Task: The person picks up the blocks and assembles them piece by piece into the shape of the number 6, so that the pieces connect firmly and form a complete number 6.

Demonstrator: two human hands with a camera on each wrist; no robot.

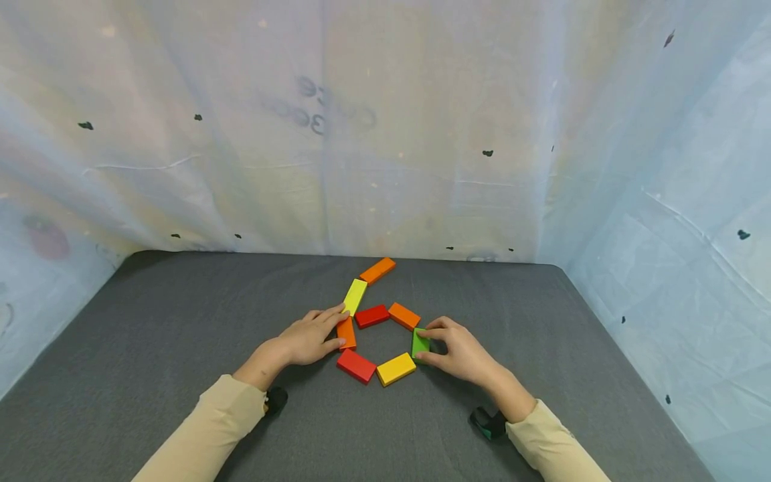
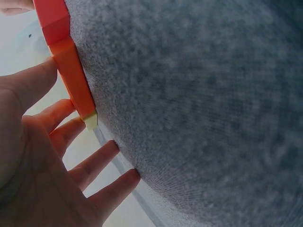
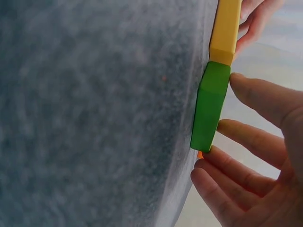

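Several flat coloured blocks lie in a figure-six shape, a ring with a tail, in the head view. My left hand rests at the ring's left side, its straight fingers and thumb touching an orange block beside the pale yellow block. On the right, my right hand holds a green block lengthwise between thumb and fingers. One end of the green block meets the yellow block in the right wrist view. A red block lies at the ring's lower left.
Another red block and an orange block make the ring's upper side. A further orange block tops the tail. Grey cloth covers the table, with pale sheeting behind and at both sides.
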